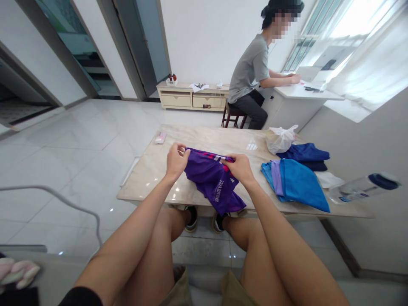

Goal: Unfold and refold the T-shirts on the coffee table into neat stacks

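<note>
A purple garment (207, 178) with white lettering and pink and white marks along its upper edge hangs between my two hands, over the near part of the table. My left hand (177, 160) pinches its upper left corner. At the upper right edge, the fingers of my right hand (239, 168) are closed on the cloth. The lower part drapes down to the table's front edge. Whether it is a shirt or something else, I cannot tell from its folds.
On the marble-look table (143, 178), a blue and lilac cloth pile (296, 182), dark blue clothes (304, 151), a white plastic bag (282, 138) and a clear bottle (360, 189) lie right. A small pink packet (160, 137) lies far left. Beyond, a person (251, 63) sits at a desk.
</note>
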The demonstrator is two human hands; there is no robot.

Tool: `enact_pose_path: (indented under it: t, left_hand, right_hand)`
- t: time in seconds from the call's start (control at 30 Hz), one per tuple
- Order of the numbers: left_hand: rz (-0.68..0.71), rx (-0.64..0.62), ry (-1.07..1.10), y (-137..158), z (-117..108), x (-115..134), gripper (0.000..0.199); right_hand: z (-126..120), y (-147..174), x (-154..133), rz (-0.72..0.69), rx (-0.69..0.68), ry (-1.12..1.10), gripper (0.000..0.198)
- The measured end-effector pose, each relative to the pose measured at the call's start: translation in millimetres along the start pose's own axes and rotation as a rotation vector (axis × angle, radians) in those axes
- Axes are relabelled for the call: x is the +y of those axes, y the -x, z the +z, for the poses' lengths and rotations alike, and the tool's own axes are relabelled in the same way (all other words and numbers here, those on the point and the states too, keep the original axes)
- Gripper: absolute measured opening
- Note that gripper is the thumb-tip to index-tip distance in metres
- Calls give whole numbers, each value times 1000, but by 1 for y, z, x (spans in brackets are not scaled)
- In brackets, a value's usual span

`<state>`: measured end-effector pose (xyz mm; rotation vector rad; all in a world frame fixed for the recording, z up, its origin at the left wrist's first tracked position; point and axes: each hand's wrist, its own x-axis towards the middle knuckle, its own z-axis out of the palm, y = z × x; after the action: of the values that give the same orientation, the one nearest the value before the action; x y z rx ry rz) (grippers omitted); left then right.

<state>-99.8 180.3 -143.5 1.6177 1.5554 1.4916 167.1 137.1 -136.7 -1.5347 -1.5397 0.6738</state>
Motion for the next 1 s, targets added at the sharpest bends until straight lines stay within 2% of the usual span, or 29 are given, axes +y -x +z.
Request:
enact_pose_path:
  t: [0.03,0.13,0.17,0.23,0.37,0.5,0.6,0.73,0.83,0.9,1.0]
  left_hand:
    - [-36,-145,21,4,4,1,19]
    - [-105,-597,64,18,19,7,43]
    - [-104,-701,80,23,25,9,48]
    - [-69,-801,119,31,36,15,52]
    - [-22,-783,175,40,50,27,59]
    - [-54,-834,248,40,49,33,60]
    - [-43,-872,236,39,45,31,56]
    - [-55,-832,166,42,44,22,46]
    - [-60,-865,212,41,45,19,38]
    - [-51,-808,240,38,45,19,32]
    - [-23,-565,267,31,42,23,26]
  right_hand:
    - [3,-1,0,32,19,-1,23]
    - [12,0,-1,93,34,-14,32]
    - [16,1,-2,98,36,-17,36]
    - [23,2,-4,108,47,-24,45]
    - [34,-1,-7,157,-1,-111,61]
    - [34,1,-10,178,-60,-229,71]
    - [28,7,-14,174,-110,-297,71]
    - [19,14,-19,148,-283,-369,71]
    - [17,14,-19,165,-284,-380,75]
    - [15,11,-18,173,-253,-422,74]
    - [12,9,-17,163,-223,-473,65]
